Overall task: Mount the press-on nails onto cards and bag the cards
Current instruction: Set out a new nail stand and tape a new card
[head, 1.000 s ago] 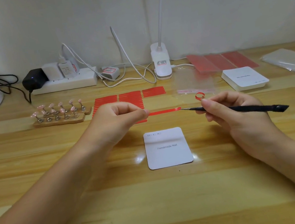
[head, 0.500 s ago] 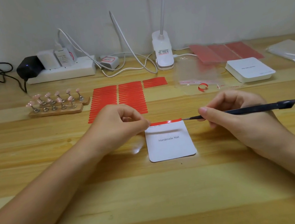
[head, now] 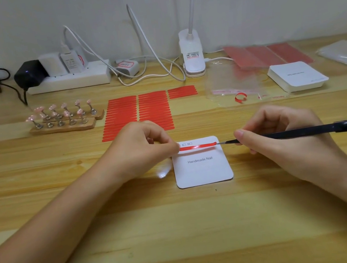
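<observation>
Lowered onto the white "Handmade Nail" card (head: 202,167) now: thin red adhesive strip (head: 197,146), pinched by left hand (head: 141,149), other end on black pointed tool (head: 302,131) gripped in right hand (head: 279,132).

"Handmade Nail" on white card (head: 202,167)

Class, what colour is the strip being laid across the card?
Red strip, on the white card; head view.

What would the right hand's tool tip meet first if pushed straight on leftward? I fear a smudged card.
Probably the red strip, whose right end it already meets above the white card; beyond that, the left hand's fingers pinching the strip's other end. Height above the card is unclear.
</observation>
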A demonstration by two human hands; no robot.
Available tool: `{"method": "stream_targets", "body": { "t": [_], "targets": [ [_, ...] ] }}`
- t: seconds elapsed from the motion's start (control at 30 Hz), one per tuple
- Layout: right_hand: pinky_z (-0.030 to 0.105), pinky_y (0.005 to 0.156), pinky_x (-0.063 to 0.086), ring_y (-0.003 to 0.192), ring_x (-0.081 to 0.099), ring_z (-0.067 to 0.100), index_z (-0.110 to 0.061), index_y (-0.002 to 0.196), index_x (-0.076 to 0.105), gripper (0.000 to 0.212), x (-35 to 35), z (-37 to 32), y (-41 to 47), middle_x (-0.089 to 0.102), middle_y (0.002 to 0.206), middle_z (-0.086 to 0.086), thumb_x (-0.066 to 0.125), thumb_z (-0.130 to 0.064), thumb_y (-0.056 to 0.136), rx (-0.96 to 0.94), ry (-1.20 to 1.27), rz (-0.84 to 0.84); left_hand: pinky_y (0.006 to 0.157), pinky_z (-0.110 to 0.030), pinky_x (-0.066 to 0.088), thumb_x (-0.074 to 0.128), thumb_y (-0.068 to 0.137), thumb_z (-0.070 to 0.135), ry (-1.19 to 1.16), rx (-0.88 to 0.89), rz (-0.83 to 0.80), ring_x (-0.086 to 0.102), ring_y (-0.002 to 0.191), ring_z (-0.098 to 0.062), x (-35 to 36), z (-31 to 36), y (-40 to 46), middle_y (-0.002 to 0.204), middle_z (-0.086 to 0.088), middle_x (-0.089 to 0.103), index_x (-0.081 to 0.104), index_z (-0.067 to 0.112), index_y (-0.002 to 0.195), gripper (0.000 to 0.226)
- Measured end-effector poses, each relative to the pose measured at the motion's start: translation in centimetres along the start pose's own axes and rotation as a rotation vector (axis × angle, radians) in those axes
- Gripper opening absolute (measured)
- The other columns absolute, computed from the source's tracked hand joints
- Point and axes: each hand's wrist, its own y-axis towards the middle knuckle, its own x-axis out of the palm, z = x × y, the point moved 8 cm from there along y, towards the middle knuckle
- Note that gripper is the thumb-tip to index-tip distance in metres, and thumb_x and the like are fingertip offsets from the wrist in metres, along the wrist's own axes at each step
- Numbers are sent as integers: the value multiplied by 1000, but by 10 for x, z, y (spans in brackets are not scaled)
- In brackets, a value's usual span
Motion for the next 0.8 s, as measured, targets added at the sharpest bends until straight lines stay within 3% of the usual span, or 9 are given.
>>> {"method": "stream_targets", "body": {
  "t": [0.8],
  "targets": [
    [7,47,38,50,56,-1,-13,64,64,13,3,1,-2,64,58,-10,69,-16,76,-17,-61,-18,48,-7,32,72,71,11,56,-39,-19,43,51,2,4,-4,0,70,12,56,61,20,47,27]
  ]
}}
